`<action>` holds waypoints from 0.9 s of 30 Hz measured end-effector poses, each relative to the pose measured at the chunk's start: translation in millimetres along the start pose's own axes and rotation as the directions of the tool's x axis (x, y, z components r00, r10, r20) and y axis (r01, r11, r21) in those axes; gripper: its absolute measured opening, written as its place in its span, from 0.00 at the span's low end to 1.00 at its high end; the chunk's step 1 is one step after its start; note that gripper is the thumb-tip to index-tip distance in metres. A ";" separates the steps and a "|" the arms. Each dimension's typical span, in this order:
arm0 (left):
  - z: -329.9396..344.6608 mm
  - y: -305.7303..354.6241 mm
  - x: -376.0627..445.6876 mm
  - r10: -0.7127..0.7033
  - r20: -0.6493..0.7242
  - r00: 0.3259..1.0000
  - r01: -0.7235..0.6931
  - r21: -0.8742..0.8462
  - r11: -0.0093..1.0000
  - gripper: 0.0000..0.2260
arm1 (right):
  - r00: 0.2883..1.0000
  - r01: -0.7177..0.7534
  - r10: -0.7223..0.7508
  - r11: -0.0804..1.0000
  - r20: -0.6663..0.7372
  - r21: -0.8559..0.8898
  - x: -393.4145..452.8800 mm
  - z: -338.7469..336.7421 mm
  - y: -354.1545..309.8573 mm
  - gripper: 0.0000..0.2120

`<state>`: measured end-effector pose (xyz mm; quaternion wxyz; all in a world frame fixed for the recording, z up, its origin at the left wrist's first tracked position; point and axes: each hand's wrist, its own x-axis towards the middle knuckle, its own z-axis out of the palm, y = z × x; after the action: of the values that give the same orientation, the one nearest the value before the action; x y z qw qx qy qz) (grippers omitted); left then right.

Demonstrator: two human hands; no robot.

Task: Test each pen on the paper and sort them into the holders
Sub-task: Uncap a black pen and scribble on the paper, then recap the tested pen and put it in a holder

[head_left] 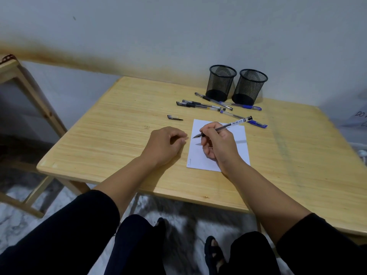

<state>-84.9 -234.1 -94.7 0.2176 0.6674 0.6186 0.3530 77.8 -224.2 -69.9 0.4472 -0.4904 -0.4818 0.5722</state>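
Right hand (216, 142) pinches clear black-ink gel pen (222, 129) near tip, nib over white paper sheet (237, 135) on wooden table (111, 135). Left hand (165, 142) loosely curled, holding nothing. Pen likely light, rigid, smooth; grip low.

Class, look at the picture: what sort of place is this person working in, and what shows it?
Probably a plain room at home: a small wooden table against a bare wall, marble-patterned floor, and sandalled feet below.
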 end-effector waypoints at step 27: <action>-30.4 21.8 41.8 -0.122 -0.153 0.981 0.070 -0.306 0.949 0.06 | 0.984 0.147 -0.160 0.978 -0.076 -0.147 28.8 6.3 -59.0 0.06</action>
<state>-93.3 -200.7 -50.5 0.2797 0.5633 0.6060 0.4871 70.4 -188.5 -14.9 0.4748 -0.5067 -0.5375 0.4784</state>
